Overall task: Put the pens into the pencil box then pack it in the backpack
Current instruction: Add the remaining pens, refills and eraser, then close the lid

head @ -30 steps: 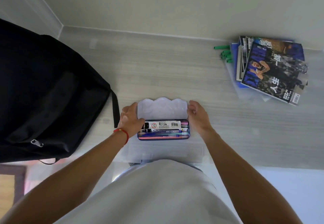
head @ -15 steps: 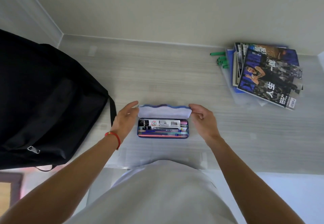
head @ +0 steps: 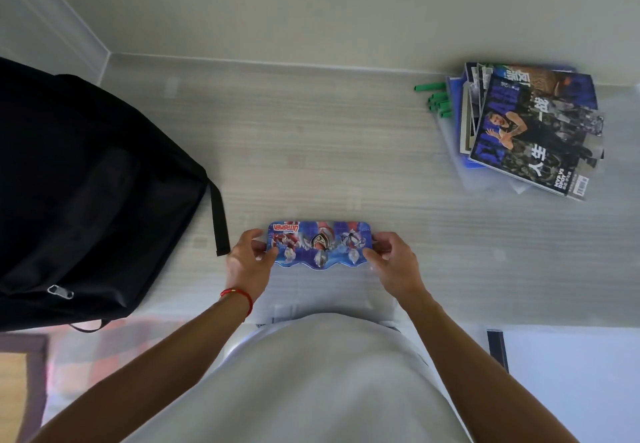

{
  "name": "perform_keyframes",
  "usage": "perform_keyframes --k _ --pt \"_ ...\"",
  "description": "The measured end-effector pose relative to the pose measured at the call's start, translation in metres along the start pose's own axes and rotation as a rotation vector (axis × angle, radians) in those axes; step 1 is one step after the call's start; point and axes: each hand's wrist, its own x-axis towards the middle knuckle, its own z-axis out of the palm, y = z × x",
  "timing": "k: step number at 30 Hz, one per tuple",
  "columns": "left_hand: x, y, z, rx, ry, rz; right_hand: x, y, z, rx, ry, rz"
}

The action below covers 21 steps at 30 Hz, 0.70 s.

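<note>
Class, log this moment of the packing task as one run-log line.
step: closing box | pencil box: lid down | left hand, right hand: gripping its ends | backpack: left of box, box not yet packed

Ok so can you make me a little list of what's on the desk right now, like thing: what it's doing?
pencil box: lid shut, picture side up, lying flat on the desk
left hand: gripping the box's left end
right hand: gripping the box's right end
pens: none visible, box is closed
backpack: black, lying on the desk left of the box, not touching it
magazines: stacked at the far right
green sticks: beside the magazines, too small to identify
desk: pale wood grain
</note>
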Motion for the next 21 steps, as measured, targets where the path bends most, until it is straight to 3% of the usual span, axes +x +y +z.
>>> perform_keyframes --k 9,14,21 --pt "0.01 -0.015 0.002 -0.176 0.002 -0.229 0.011 0.003 -0.008 -0.036 -0.103 0.143" --pt "0.02 -0.018 -0.002 -0.364 -0.051 -0.445 0.014 0.001 -0.011 -0.078 -0.141 0.12" --pt "0.022 -0.015 -0.003 -0.36 -0.066 -0.483 0.009 -0.002 -0.007 -0.102 -0.119 0.109"
